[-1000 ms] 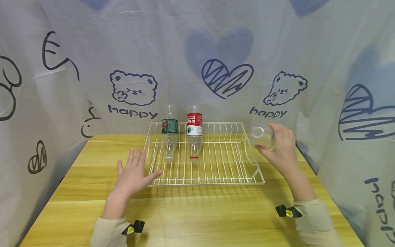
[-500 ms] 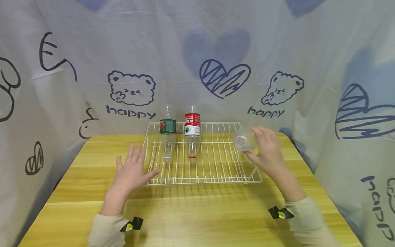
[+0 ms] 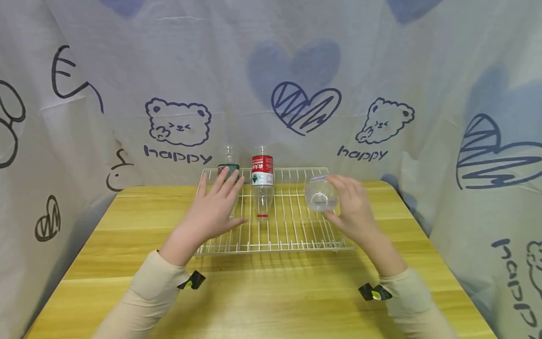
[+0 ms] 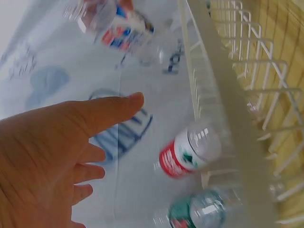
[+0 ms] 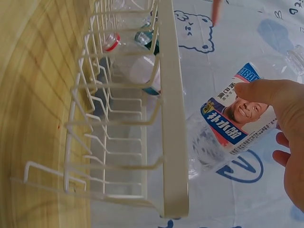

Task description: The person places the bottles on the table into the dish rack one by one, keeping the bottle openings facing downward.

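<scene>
My right hand [image 3: 355,209] grips a clear plastic bottle [image 3: 320,197] by its side, above the right part of a white wire dish rack [image 3: 292,245]. The bottle's label [image 5: 232,114], blue and white with a face printed on it, shows in the right wrist view. Two other plastic bottles stand neck down in the rack. One is the red-labelled bottle [image 3: 262,176] with a red neck ring. Beside it is the green-labelled bottle [image 3: 228,165], partly hidden behind my left hand [image 3: 211,209], whose fingers are spread and hold nothing.
The rack stands on a wooden table [image 3: 271,292]. A pale printed curtain [image 3: 245,122] hangs close behind the rack and along both sides. A small black device [image 3: 192,281] is fixed at each wrist.
My right hand has carried its bottle leftward from beyond the rack's right side to above the rack, tilting it. My left hand has moved right and away, over the rack's left part.
</scene>
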Demonstrator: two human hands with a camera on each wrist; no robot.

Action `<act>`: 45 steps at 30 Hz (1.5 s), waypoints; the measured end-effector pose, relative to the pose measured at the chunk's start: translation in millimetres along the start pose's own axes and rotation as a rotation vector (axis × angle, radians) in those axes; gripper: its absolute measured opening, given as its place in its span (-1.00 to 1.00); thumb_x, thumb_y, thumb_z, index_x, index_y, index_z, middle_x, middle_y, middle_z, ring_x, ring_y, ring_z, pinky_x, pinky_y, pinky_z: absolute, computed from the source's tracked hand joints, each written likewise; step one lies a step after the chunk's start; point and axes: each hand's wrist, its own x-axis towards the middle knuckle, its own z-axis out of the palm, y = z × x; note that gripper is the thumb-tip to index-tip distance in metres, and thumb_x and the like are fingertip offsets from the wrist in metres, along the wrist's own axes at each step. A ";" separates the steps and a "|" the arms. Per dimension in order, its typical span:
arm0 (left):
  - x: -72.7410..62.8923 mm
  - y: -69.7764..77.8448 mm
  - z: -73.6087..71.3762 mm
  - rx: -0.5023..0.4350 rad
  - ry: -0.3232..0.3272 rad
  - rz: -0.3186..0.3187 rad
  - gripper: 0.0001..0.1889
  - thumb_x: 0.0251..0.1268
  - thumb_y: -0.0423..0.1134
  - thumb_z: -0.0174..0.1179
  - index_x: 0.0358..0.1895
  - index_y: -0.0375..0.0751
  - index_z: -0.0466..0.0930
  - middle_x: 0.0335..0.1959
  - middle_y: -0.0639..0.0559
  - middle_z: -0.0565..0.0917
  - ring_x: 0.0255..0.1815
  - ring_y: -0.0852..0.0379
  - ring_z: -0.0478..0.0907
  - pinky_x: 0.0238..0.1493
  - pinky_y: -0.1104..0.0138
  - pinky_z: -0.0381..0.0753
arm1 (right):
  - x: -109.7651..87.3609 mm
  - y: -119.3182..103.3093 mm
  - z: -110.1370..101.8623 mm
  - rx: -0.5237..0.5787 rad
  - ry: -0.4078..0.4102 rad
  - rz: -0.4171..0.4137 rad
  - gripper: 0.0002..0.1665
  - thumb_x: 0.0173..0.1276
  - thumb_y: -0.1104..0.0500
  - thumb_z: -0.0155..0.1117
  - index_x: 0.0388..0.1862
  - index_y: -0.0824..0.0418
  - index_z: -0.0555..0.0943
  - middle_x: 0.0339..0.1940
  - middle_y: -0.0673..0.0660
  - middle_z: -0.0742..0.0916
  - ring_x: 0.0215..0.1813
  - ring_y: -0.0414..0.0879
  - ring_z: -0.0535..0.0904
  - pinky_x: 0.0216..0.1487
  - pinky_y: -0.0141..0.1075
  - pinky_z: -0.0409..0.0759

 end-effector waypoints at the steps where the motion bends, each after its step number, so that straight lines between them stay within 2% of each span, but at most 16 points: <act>1: 3.8 4.0 -2.6 0.028 0.010 0.029 0.05 0.19 0.36 0.15 0.58 -0.13 -0.10 0.63 -0.08 -0.11 0.64 -0.13 -0.29 0.53 -0.23 -0.44 | 0.6 -1.4 0.9 0.003 0.003 -0.006 -0.04 -0.21 0.30 0.60 0.23 0.44 0.38 0.11 0.38 0.60 0.11 0.29 0.46 0.23 0.13 0.42; 7: 25.9 23.2 -9.3 0.117 0.088 0.195 0.04 0.15 0.37 0.18 0.57 -0.07 -0.04 0.60 -0.07 0.06 0.63 -0.10 -0.12 0.57 -0.20 -0.27 | 1.6 -10.5 4.6 0.038 -0.002 -0.024 -0.01 -0.22 0.29 0.61 0.25 0.44 0.37 0.12 0.38 0.59 0.10 0.26 0.44 0.22 0.08 0.45; 14: 52.2 33.0 -5.9 0.145 0.168 0.341 0.09 0.01 0.41 0.26 0.56 -0.03 0.01 0.54 -0.06 0.22 0.59 -0.07 0.05 0.58 -0.15 -0.18 | 2.4 -20.7 10.9 0.082 0.015 -0.040 0.00 -0.21 0.24 0.62 0.25 0.46 0.35 0.14 0.36 0.58 0.13 0.25 0.45 0.24 0.05 0.44; 21: 72.5 35.8 5.6 0.132 0.310 0.444 0.07 -0.10 0.44 0.31 0.48 -0.04 0.19 0.41 -0.03 0.39 0.42 -0.04 0.30 0.45 -0.02 0.28 | 3.0 -26.9 17.0 0.115 0.060 -0.092 -0.03 -0.19 0.16 0.59 0.20 0.47 0.36 0.14 0.35 0.58 0.13 0.21 0.46 0.24 -0.02 0.41; 27: 82.3 37.0 11.9 0.102 0.403 0.490 0.03 -0.16 0.45 0.34 0.39 -0.06 0.30 0.32 -0.02 0.47 0.32 -0.03 0.39 0.33 0.05 0.40 | 3.9 -29.0 18.4 0.137 0.106 -0.112 -0.10 -0.12 0.11 0.52 0.17 0.49 0.38 0.12 0.37 0.58 0.10 0.22 0.45 0.19 -0.06 0.41; 33: 87.6 40.0 15.9 0.100 0.453 0.478 -0.01 -0.17 0.48 0.31 0.32 -0.05 0.34 0.24 0.00 0.51 0.26 0.00 0.41 0.26 0.06 0.41 | 3.5 -30.6 17.8 0.178 0.119 -0.079 -0.08 -0.17 0.17 0.56 0.16 0.49 0.36 0.12 0.37 0.57 0.10 0.22 0.44 0.22 -0.11 0.41; 38: 91.1 41.2 15.1 0.083 0.505 0.487 -0.12 -0.13 0.40 0.34 0.24 -0.05 0.38 0.18 0.02 0.54 0.21 0.01 0.44 0.25 0.05 0.42 | 4.0 -32.2 18.5 0.206 0.154 -0.057 -0.06 -0.20 0.18 0.56 0.16 0.49 0.35 0.12 0.38 0.57 0.10 0.22 0.42 0.25 -0.17 0.41; 45: 96.5 37.7 11.2 0.098 0.556 0.526 -0.19 -0.08 0.32 0.33 0.23 -0.07 0.40 0.15 0.03 0.55 0.16 0.02 0.45 0.22 0.10 0.41 | 7.0 -32.7 21.4 0.211 0.198 -0.040 -0.10 -0.11 0.13 0.48 0.18 0.50 0.33 0.12 0.39 0.56 0.11 0.24 0.42 0.33 -0.22 0.35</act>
